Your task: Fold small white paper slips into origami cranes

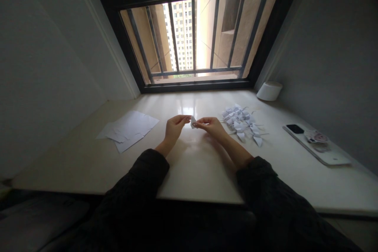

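Between my two hands, above the middle of the white sill, is a small folded piece of white paper (193, 121). My left hand (176, 125) pinches its left side with thumb and forefinger. From the right, my right hand (210, 125) grips it between thumb and fingers. The finer folds are too small to make out. A cluster of folded white paper pieces (236, 117), with thin pointed ends, lies just right of my right hand. Left of my left hand rest several flat white paper sheets (132, 124), overlapping one another.
A phone (319, 147) with a round attachment on its back lies at the right. Near the window's right corner stands a white rounded object (269, 91). The barred window (195, 82) closes off the far side of the sill (195, 177), with walls on both sides.
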Available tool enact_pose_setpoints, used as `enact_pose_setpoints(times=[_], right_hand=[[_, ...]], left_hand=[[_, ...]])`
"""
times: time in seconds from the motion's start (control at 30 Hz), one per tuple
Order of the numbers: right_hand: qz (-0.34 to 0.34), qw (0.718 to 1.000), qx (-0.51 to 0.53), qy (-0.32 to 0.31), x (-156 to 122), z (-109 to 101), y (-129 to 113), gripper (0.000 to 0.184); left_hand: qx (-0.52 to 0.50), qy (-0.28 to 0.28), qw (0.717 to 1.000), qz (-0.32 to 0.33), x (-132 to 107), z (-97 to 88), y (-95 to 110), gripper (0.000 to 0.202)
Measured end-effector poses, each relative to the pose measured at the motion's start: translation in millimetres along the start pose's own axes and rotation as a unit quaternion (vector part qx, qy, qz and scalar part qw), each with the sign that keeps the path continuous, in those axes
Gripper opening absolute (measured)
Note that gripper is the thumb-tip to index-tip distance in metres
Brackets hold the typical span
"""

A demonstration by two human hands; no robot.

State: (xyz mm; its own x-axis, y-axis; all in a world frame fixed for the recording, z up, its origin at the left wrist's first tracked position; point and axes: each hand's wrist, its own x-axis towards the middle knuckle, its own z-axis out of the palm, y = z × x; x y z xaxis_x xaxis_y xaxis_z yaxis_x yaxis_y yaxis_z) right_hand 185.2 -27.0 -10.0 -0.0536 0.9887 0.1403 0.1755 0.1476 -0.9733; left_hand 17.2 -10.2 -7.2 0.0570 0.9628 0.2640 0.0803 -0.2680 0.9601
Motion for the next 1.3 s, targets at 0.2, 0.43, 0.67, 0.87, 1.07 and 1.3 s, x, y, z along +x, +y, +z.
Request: enact_pose_setpoints(times=[0.2,0.43,0.67,0.87,1.07,1.3], right_hand=[[-0.018,1.000,0.000,-0.013,-0.6,2.4,-1.9,0.035],[-0.002,0.999,-0.024,-0.025,-3.7,6.0,-1.2,0.035],[-0.009,0.998,-0.058,0.006,-2.8,4.3,-0.4,0.037],[-0.013,0.999,-0.048,0.020,1.7,4.8,6.3,0.035],[-0.011,1.000,-0.028,0.004,1.1,4.0,6.7,0.033],[-0.007,0.999,-0.033,0.009,2.2,4.1,7.0,0.030]], left_hand=[[-0.005,-0.001,1.000,0.000,-2.2,1.4,1.6,0.026],[-0.008,-0.002,1.000,0.009,-3.9,2.9,1.4,0.026],[-0.008,0.011,1.000,-0.020,-3.2,4.1,-4.0,0.032],[-0.012,0.030,0.999,-0.023,-3.0,3.8,-5.5,0.035],[-0.019,-0.011,1.000,-0.022,-3.4,4.3,-2.3,0.031],[-0.013,0.000,0.999,-0.036,-2.4,3.6,-5.9,0.025]])
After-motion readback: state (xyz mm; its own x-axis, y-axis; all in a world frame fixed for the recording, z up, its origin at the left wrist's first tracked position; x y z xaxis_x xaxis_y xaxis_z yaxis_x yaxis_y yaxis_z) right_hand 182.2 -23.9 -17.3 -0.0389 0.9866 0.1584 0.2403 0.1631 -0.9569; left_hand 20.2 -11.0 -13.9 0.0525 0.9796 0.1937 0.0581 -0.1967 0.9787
